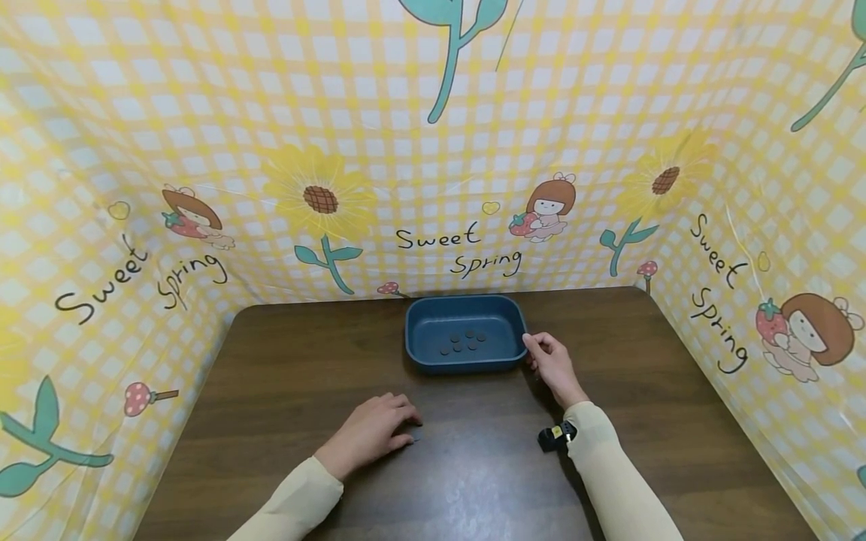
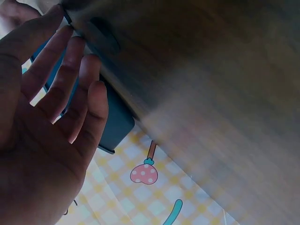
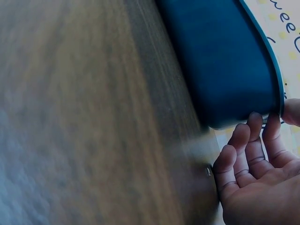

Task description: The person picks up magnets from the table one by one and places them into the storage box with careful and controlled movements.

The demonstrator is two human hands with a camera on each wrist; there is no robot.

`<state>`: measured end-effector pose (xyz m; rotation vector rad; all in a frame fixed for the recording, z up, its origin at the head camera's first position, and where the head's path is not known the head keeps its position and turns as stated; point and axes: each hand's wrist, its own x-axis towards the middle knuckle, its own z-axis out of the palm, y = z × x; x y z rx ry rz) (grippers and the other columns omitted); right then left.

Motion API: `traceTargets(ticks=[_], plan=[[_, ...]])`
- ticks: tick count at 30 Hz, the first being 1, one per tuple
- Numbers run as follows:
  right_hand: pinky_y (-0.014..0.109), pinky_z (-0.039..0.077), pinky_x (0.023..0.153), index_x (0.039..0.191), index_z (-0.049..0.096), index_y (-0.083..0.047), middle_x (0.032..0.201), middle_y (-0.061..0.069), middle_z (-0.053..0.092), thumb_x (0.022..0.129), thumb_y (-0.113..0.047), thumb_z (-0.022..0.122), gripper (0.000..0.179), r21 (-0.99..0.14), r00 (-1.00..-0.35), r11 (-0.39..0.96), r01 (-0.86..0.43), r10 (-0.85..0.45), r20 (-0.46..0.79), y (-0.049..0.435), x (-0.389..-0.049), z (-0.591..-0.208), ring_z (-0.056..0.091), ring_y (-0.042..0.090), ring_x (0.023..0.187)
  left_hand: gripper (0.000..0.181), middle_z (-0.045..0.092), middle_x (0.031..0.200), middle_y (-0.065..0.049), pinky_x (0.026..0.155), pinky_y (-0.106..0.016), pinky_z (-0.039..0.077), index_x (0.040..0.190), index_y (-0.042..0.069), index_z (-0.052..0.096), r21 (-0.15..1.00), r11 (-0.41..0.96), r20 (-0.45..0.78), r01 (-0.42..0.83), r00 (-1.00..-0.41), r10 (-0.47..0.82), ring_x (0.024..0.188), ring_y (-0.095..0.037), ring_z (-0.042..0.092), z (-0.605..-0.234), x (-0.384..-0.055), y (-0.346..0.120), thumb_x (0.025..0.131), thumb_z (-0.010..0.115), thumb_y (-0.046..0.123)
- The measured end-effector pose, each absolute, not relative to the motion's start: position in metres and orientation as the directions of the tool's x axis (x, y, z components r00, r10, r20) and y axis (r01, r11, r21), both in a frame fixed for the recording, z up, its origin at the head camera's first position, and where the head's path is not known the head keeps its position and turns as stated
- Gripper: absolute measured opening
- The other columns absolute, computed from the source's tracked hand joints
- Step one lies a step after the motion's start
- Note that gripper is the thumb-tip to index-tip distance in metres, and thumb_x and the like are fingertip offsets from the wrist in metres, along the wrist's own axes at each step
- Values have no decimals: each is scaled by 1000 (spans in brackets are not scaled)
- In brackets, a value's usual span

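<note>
Near the back of the table stands a blue rectangular basin (image 1: 467, 366) with rounded corners. Several dark, flat coins (image 1: 455, 340) lie on its bottom. My right hand (image 1: 553, 367) pinches the basin's right rim, thumb on top and fingers against the outer wall; the right wrist view shows these fingers (image 3: 255, 140) at the corner of the basin (image 3: 225, 61). Lower left, my left hand (image 1: 375, 427) rests low over the table, its thumb and index tip at a small greyish coin (image 1: 416, 433). In the left wrist view only a thin dark edge shows between those tips.
The brown wooden table (image 1: 291, 361) has a glossy patch of light in front. A yellow checked cloth (image 1: 433, 173) with printed flowers hangs behind and on both sides. A small black device (image 1: 556, 436) sits at the right wrist.
</note>
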<state>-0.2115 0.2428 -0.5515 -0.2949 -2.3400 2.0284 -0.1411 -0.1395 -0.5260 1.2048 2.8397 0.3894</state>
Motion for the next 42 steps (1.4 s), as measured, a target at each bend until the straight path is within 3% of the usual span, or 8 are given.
traceTargets(ticks=[7, 24, 32, 42], plan=[[30, 47, 65, 114, 65, 3, 91, 17, 64, 107, -43, 68, 46, -983, -983, 137, 121, 154, -99, 244, -212, -551, 56, 22, 76, 20, 68, 107, 7, 88, -40, 55, 112, 22, 77, 213, 674, 83, 708, -700, 709, 99, -17, 65, -528, -141, -137, 95, 85, 28], [30, 46, 59, 112, 63, 9, 80, 8, 62, 108, -36, 69, 45, -990, -983, 96, 108, 162, -91, 241, -211, -549, 55, 18, 70, 17, 67, 104, 7, 86, -39, 55, 108, 22, 74, 208, 674, 81, 709, -699, 710, 96, -16, 66, -528, -139, -135, 96, 85, 28], [28, 46, 59, 105, 65, 3, 80, 8, 62, 107, -39, 69, 42, -990, -982, 102, 98, 171, -80, 241, -211, -551, 55, 19, 70, 21, 69, 103, 7, 87, -41, 55, 108, 22, 71, 197, 686, 82, 701, -709, 701, 95, -16, 66, -526, -139, -135, 95, 86, 28], [28, 46, 59, 106, 65, 3, 80, 8, 61, 107, -38, 69, 41, -990, -981, 100, 99, 174, -81, 242, -211, -551, 55, 19, 70, 17, 68, 92, 11, 82, -37, 54, 98, 23, 69, 276, 669, 113, 691, -714, 691, 86, -9, 62, -525, -139, -136, 94, 86, 24]])
